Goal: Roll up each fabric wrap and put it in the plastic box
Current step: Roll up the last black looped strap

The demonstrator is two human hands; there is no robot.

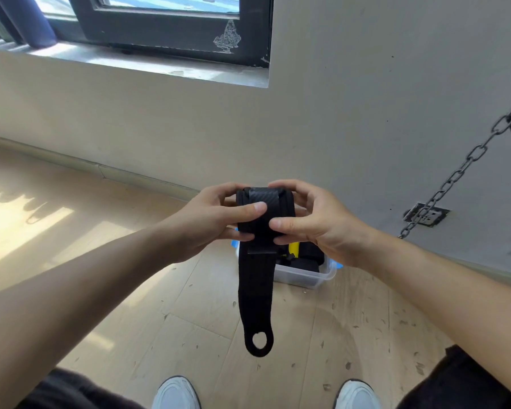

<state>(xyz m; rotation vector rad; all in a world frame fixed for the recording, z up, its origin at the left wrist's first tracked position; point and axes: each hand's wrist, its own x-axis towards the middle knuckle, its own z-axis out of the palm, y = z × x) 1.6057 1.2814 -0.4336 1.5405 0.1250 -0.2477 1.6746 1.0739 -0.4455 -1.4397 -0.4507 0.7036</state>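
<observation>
In midair over the floor, head view: left hand (210, 219) and right hand (310, 219) both pinch the black fabric wrap (258, 261), thumbs pressing the part-rolled top, likely to keep the roll tight. Its looped tail hangs loose. The plastic box (307, 277) sits just behind, below the hands, ready for drop-in.
</observation>
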